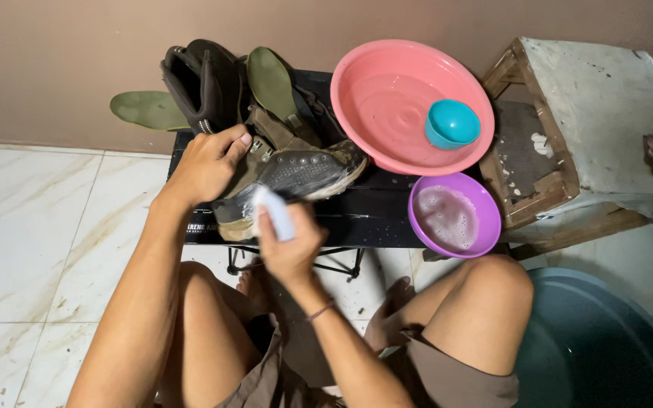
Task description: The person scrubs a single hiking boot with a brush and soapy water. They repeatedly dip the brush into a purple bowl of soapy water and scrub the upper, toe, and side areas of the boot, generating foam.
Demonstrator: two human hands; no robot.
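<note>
My left hand point(207, 165) grips the ankle of a brown lace-up boot point(296, 172) that lies on its side on a small black table point(372, 215). My right hand point(290, 245) is closed on a white brush point(273, 212), which presses against the boot's heel and sole edge. A second dark boot point(202, 83) stands upright behind, with a green insole point(272, 79) sticking up from it and another green insole point(147, 110) lying to its left.
A pink basin point(402, 102) of water holds a teal cup point(451, 123). A purple bowl point(453, 215) of soapy water sits at the table's right end. A worn wooden stool point(568, 128) stands right; a dark tub point(606, 347) at lower right.
</note>
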